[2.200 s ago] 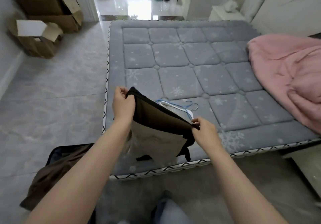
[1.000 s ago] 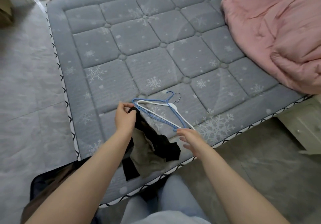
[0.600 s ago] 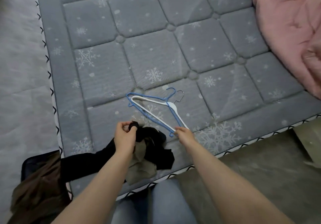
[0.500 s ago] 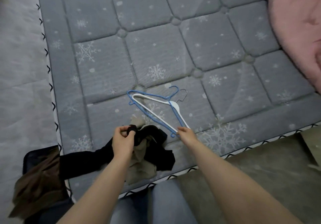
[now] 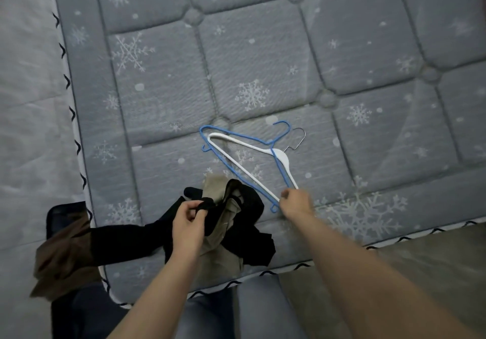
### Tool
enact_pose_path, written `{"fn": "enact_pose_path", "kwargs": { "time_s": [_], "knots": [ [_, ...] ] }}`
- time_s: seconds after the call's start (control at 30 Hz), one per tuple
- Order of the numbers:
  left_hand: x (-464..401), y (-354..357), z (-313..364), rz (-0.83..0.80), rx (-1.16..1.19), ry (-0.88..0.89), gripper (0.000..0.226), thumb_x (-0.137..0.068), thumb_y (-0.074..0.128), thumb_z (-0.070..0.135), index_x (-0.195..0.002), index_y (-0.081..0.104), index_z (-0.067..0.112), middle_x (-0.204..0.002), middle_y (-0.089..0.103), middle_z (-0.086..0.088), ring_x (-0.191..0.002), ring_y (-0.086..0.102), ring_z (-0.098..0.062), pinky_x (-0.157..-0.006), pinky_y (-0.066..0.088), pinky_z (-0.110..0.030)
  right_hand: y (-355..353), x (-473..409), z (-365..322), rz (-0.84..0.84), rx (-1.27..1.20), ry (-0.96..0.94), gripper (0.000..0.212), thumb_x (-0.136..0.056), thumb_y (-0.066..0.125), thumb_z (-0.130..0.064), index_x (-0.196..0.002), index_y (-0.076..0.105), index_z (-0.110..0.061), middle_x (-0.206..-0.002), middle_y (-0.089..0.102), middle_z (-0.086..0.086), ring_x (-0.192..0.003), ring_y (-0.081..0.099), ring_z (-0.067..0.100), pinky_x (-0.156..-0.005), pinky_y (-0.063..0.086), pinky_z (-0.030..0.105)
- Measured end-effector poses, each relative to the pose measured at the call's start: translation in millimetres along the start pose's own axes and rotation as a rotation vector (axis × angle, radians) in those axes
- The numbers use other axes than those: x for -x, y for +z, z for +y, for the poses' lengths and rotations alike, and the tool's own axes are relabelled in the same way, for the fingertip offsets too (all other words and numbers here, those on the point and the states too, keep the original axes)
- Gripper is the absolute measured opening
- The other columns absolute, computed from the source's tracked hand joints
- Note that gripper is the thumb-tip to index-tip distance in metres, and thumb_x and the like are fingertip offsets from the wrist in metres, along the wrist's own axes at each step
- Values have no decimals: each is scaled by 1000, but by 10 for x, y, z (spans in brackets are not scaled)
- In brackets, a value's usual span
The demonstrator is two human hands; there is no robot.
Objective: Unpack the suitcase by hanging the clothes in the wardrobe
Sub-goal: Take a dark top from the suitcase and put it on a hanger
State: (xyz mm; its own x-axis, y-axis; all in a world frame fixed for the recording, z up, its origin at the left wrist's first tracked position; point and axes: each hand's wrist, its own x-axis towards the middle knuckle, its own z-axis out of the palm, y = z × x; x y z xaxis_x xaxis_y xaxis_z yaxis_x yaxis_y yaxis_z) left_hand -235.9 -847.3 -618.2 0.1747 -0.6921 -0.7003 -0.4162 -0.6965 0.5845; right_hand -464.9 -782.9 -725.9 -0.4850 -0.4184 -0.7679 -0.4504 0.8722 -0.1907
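Observation:
A black and khaki garment lies crumpled on the grey mattress near its front edge. My left hand grips a black fold of it. Two hangers lie just beyond, a white hanger on top of a blue hanger. My right hand pinches the near corner of the white hanger, with the blue hanger's corner beside it. The open suitcase sits on the floor at the lower left, with a brown garment spilling out of it.
Pale tiled floor runs along the left of the mattress. My legs in jeans stand against the mattress's front edge. Darker floor shows at the lower right.
My right hand let go of the garment, which dropped onto the mattress, and reached to the hangers' near corner. My left hand kept its grip. The view tilted down.

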Motion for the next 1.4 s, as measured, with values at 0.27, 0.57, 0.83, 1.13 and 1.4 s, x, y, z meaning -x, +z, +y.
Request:
{"fn": "enact_pose_path", "kwargs": {
  "time_s": [0.27,0.57,0.83,1.13,1.4],
  "knots": [
    [-84,-17,-27,25,24,-25,7,-92,63,16,-89,61,22,-81,56,-11,-76,55,-22,-70,44,-34,82,-192,-41,-21,-39,24,41,-90,57,-14,-130,60,-9,-134,47,18,-121,53,36,-107,39,36],
    [120,-147,72,68,89,-44,5,-92,64,15,-91,63,20,-77,58,-4,-76,56,-19,-75,45,-36,-273,133,-200,141,-300,-52,24,-81,66,-11,-95,46,-12,-90,61,12,-81,55,30,-69,35,31],
    [296,-465,162,101,169,-59,6,-91,65,15,-88,63,20,-77,61,-6,-77,59,-21,-75,46,-34,-444,794,-557,-517,-785,112,17,-101,47,-13,-98,63,-9,-71,65,8,-35,44,5,-42,41,17],
    [549,-903,57,93,332,-206,14,-97,55,21,-104,64,12,-106,67,-13,-100,64,-31,-95,52,-50,-187,1754,-721,-871,-761,-18,79,-84,16,19,-131,57,-29,-135,45,-1,-114,61,35,-80,55,53],
    [732,-1462,59,115,410,-188,15,-96,55,26,-103,62,15,-105,65,-13,-100,63,-32,-90,51,-45,-174,2351,-933,-954,-904,-51,100,-76,12,25,-144,41,-43,-149,41,16,-112,64,36,-80,55,43]
  ]
}}
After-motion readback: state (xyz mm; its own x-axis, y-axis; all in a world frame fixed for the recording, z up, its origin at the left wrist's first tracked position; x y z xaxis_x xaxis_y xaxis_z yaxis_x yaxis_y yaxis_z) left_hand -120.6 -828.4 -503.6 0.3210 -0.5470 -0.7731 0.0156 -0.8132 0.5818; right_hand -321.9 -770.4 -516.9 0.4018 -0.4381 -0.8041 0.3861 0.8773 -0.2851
